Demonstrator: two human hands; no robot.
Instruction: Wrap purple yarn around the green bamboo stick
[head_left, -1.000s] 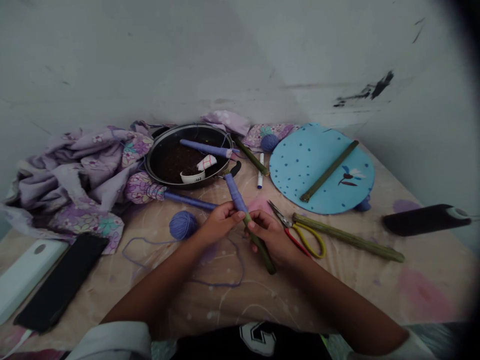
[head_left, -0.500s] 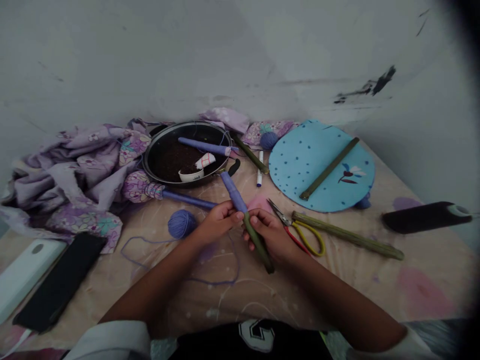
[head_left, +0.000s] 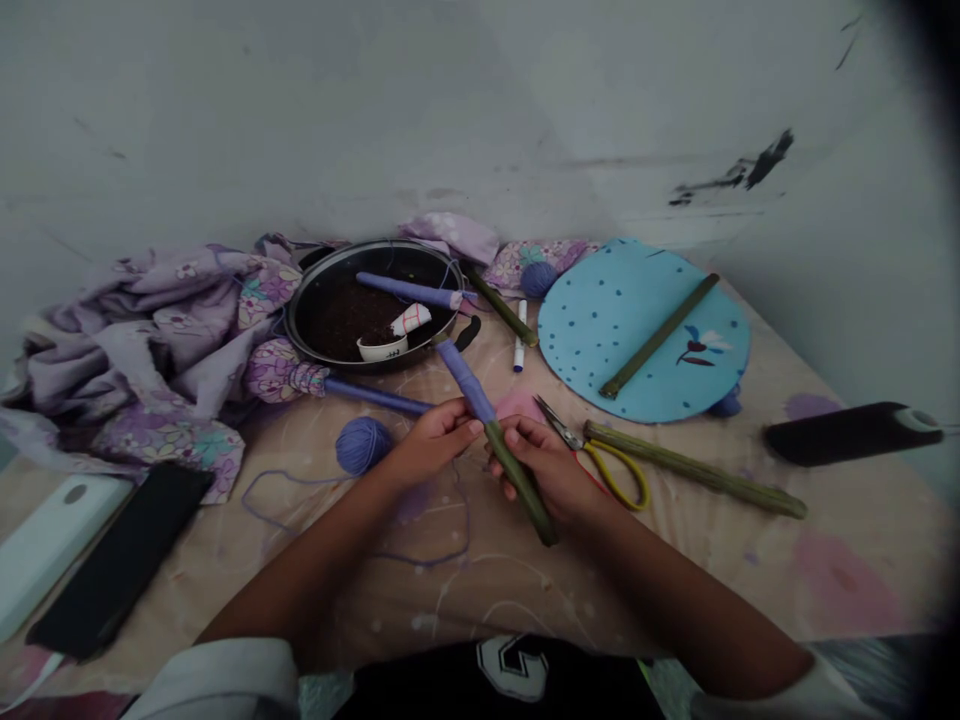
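On my feed, my left hand (head_left: 433, 445) and right hand (head_left: 541, 465) pinch a bamboo stick (head_left: 521, 483) between them, its upper end wrapped in purple yarn (head_left: 461, 378); my fingers (head_left: 469, 430) hide where the wrap stops. A purple yarn ball (head_left: 362, 445) lies just beside my left hand.

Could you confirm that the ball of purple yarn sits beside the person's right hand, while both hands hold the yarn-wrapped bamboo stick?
Not quite: the head view shows the ball of purple yarn beside the left hand, not the right hand; both hands do hold the yarn-wrapped bamboo stick.
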